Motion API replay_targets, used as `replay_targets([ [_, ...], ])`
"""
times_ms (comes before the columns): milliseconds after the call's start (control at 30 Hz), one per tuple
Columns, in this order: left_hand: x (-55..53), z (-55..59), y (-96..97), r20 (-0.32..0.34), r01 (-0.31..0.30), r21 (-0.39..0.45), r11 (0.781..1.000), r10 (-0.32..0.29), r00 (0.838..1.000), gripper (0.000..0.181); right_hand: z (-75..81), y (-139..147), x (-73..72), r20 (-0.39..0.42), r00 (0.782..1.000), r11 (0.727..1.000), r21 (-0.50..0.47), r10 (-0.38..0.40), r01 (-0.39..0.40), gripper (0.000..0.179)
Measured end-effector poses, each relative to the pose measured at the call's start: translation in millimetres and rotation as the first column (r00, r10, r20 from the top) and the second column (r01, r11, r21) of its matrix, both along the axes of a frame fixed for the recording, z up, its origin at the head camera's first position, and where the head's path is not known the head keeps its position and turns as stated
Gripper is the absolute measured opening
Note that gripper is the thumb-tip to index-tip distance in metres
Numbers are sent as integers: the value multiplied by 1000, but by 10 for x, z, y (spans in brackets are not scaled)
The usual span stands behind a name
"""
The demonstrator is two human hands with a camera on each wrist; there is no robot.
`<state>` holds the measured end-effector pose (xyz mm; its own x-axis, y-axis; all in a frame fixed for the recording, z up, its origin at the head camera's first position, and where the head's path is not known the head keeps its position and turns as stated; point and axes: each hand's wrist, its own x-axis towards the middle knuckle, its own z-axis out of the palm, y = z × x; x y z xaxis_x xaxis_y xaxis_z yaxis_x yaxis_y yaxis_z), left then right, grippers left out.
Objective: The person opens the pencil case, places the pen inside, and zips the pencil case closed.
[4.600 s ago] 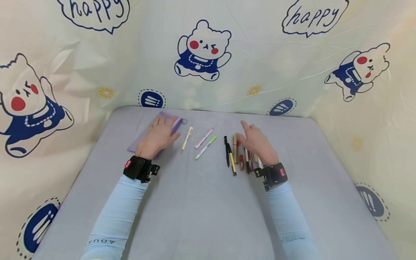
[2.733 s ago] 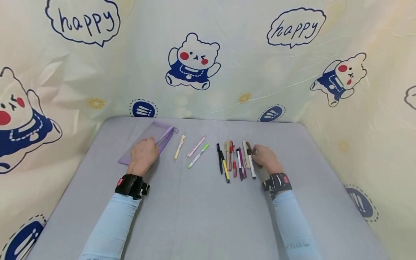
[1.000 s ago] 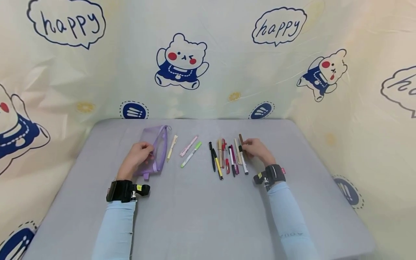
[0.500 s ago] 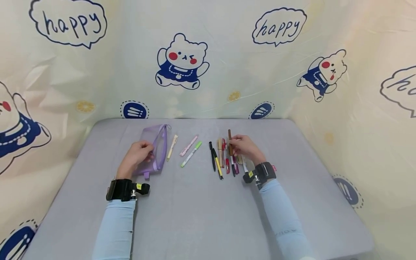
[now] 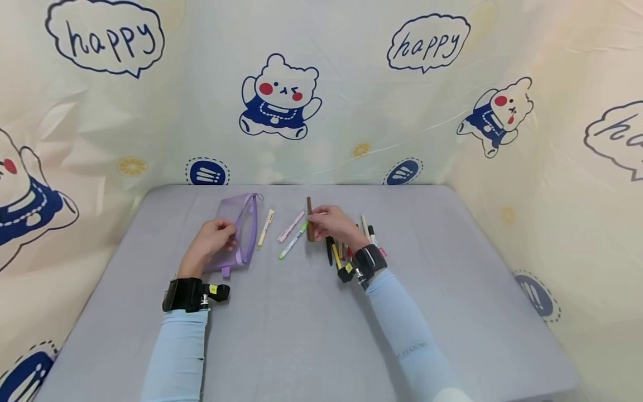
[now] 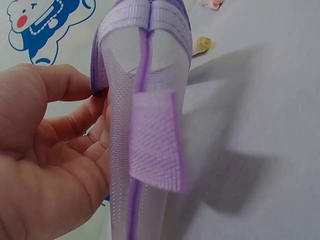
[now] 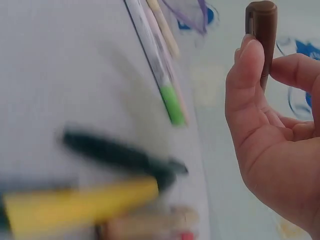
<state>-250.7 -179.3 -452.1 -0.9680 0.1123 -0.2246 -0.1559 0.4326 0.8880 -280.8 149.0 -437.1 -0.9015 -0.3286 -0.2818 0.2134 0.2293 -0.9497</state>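
Observation:
My left hand (image 5: 213,241) pinches the edge of a purple mesh zip pouch (image 5: 247,231), which stands partly upright with its zip side facing right. In the left wrist view, the thumb and fingers grip the zip band, and a purple fabric tab (image 6: 156,142) hangs at the pouch's near end. My right hand (image 5: 335,223) holds a brown capped pen (image 5: 310,219) nearly upright between thumb and fingers, above the table near the green-capped highlighter (image 5: 293,241). The right wrist view shows the brown cap (image 7: 262,22) rising past the fingertips.
A cream pen (image 5: 266,229) and a pink pen (image 5: 290,226) lie between pouch and right hand. Under the right forearm, several pens lie in a row, among them a black pen (image 5: 329,251) and a black-capped white marker (image 5: 372,234), partly hidden. Patterned curtain backs the grey table (image 5: 281,335).
My right hand has lifted the brown pen off the right end of the row and carried it left, over the other pens. The left hand earlier raised the flat pouch and now keeps still.

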Motion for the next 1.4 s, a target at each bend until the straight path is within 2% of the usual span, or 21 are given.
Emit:
replay_targets([
  [200, 17, 18, -1, -8, -1, -12, 1000, 1, 1000, 33, -1, -444, -56, -12, 995, 994, 33, 100, -99, 27],
  [367, 25, 35, 10, -28, 4, -13, 1000, -5, 1000, 31, 1, -705, -85, -9, 991, 991, 31, 133, -132, 26],
  [533, 16, 24, 14, -42, 6, 2, 1000, -6, 999, 29, 24, -895, -90, -17, 992, 992, 13, 124, -124, 22],
  [767, 7, 44, 2, -45, 5, -10, 1000, -5, 999, 30, -45, -1056, -118, 40, 994, 995, -36, 99, -98, 17],
  [1033, 27, 70, -39, -48, 16, -9, 1000, -16, 999, 30, -103, -1189, -107, 73, 993, 995, -45, 90, -87, 18],
  [1267, 63, 103, -65, -29, 34, -11, 999, -35, 999, 32, -69, -1295, -73, 106, 989, 993, -69, 104, -97, 17],
  [1400, 62, 121, -75, -50, 35, 1, 999, -35, 998, 31, -56, -1343, -78, 102, 988, 990, -97, 114, -105, 15],
])
